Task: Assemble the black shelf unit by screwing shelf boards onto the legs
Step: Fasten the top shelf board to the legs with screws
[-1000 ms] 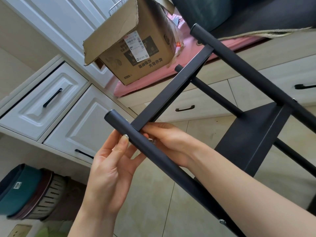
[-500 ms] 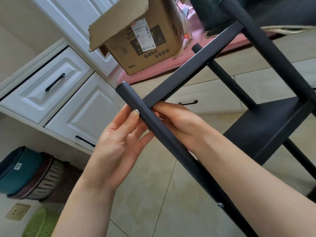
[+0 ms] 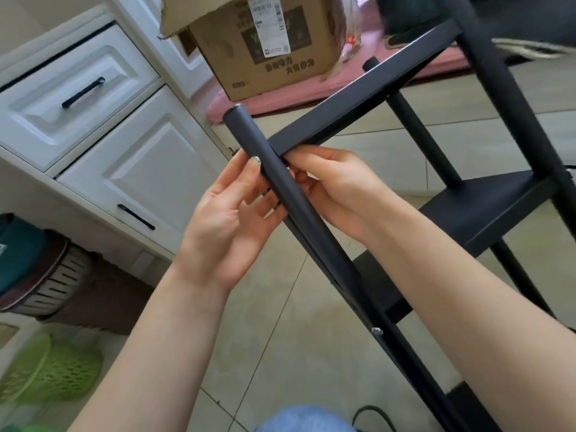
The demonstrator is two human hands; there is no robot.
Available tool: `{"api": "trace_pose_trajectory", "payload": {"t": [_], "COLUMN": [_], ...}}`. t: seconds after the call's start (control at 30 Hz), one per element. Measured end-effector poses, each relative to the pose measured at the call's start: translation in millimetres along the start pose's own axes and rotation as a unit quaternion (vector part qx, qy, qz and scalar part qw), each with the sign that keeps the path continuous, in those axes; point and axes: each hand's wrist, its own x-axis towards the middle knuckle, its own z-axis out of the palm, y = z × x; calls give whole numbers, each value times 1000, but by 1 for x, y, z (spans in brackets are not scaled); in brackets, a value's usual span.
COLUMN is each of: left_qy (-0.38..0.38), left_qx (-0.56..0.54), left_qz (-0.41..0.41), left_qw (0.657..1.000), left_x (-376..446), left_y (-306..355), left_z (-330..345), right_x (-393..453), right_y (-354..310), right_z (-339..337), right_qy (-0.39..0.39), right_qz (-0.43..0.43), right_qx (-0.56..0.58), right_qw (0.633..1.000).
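Both hands, the left hand (image 3: pixel 230 213) and right hand (image 3: pixel 330 185), wrap the smooth, hard, probably slippery black leg (image 3: pixel 299 213) just below the top shelf board (image 3: pixel 358 101), a good place to hold.

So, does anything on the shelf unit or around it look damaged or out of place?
Nothing on the black shelf unit looks bent or broken. The cardboard box behind it has a torn, ragged flap. One screw shows on the near leg.

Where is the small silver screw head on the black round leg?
In the head view, the silver screw head sits low on the black round leg, below both hands, by the right forearm.
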Motion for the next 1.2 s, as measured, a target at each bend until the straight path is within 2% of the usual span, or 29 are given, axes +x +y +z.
{"api": "trace_pose_trajectory", "payload": {"t": [0.2,0.5,0.7,0.9,1.2], "left_qy": [3,-15,-20,-15,-6], "left_qx": [-13,4,-2,-7,-7], "left_qz": [-1,10,10,32,99], "left_qw": [1000,1000,1000,999,995], "left_x": [1,-8,-13,-28,-59], "left_y": [-3,0,4,6,12], "left_z": [0,9,23,38,73], "right_x": [-8,-13,-23,-65,-130], "right_y": [-1,-14,-48,-97,-150], "right_z": [-3,-2,-16,-53,-92], "right_qy": [-4,31,80,40,92], "right_qz": [-6,11,82,154,116], "right_qx": [-48,-61,-227,-350,-344], "right_qw": [999,998,967,923,927]}}
